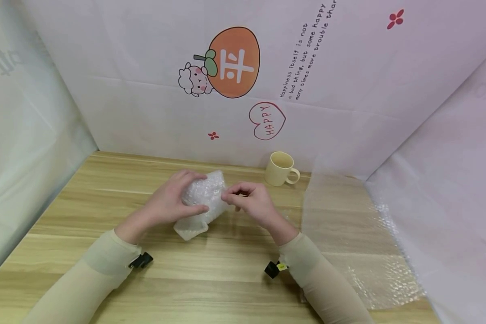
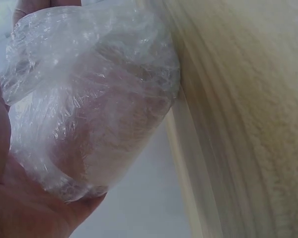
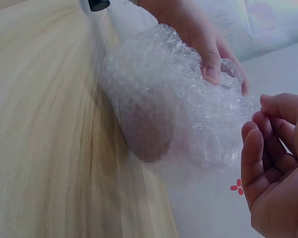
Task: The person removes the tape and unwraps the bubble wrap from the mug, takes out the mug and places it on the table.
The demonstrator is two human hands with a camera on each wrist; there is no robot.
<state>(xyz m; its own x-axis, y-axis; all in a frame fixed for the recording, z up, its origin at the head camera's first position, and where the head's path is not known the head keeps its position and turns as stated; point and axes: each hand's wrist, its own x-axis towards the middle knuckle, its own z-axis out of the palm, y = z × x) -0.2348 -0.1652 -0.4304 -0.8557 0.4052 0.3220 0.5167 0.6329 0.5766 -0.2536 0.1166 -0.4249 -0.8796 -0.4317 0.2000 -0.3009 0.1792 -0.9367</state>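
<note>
A bundle of clear bubble wrap [image 1: 208, 191] stands tilted on the table, wrapped round something. Through the film in the right wrist view shows a brownish round shape [image 3: 148, 126], like a cup's mouth; its kind is blurred by the layers. My left hand [image 1: 168, 198] grips the bundle from the left, thumb on the near side and fingers over the far side. At its right side, my right hand [image 1: 254, 201] pinches an edge of the film between thumb and forefinger. In the left wrist view the wrapped bundle [image 2: 94, 99] fills the palm.
Behind the hands, a cream mug [image 1: 278, 170] stands by the back wall, handle to the right. A large loose sheet of bubble wrap [image 1: 348, 243] covers the right side of the wooden table [image 1: 210, 288]. White printed cloth [image 1: 146, 90] hangs at the back and both sides.
</note>
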